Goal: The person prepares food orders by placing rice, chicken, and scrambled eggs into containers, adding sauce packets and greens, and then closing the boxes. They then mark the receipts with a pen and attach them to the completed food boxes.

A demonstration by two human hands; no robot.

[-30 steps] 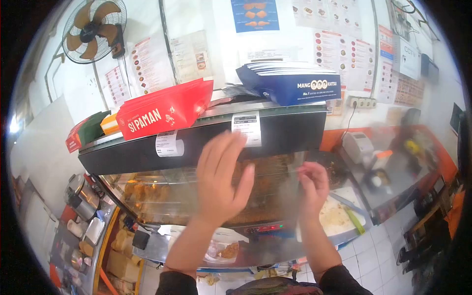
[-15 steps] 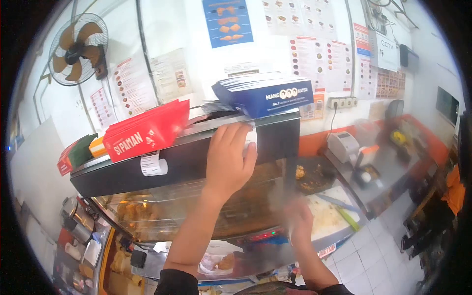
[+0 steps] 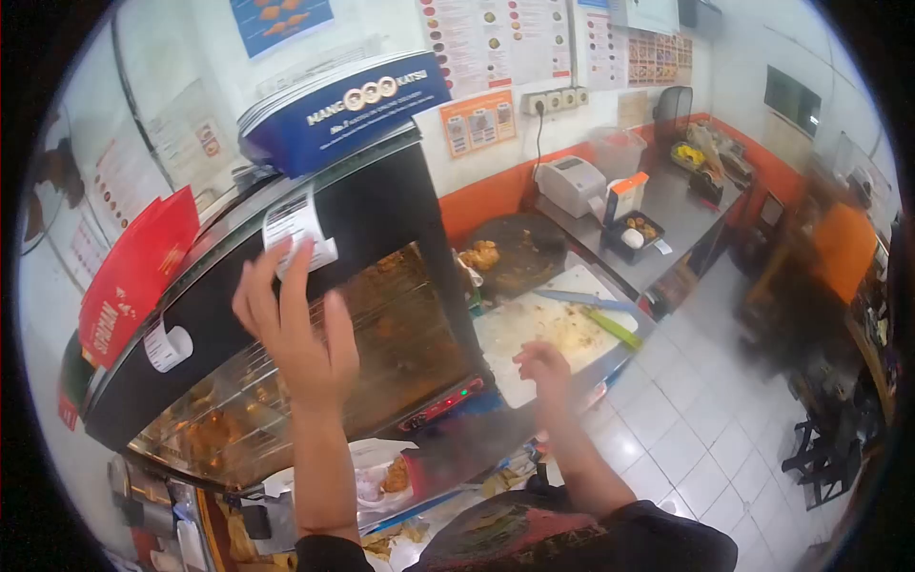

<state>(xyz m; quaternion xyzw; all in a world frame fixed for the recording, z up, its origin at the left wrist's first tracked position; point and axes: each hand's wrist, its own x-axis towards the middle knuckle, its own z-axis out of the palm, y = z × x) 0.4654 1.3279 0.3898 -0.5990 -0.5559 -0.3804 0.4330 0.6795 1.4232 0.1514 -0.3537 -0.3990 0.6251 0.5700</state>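
Note:
My left hand [image 3: 300, 329] is raised with its fingers spread, its fingertips at the lower edge of a printed paper slip [image 3: 297, 229] on the black top of a glass food warmer [image 3: 381, 200]. It does not grip the slip. My right hand [image 3: 543, 367] hangs over the front edge of a white cutting board [image 3: 505, 334], its fingers curled loosely and nothing seen in them. On the board lie a blue-grey knife [image 3: 586, 300] and a green-handled tool [image 3: 613, 328]. Fried food in paper [image 3: 393, 477] sits below, beside my left forearm.
Blue boxes [image 3: 353, 110] and red boxes [image 3: 138, 272] stand on the warmer. A second slip [image 3: 169, 345] hangs at its left. Behind the board is a dark round block [image 3: 519, 253] with fried pieces. A label printer [image 3: 572, 184] and open box [image 3: 634, 234] are rightward. A person in orange [image 3: 843, 253] is far right.
The view has turned rightward. My left hand has come down off the warmer's top edge and its fingers have spread. The slip it covered now shows. My right hand is now over the board's edge.

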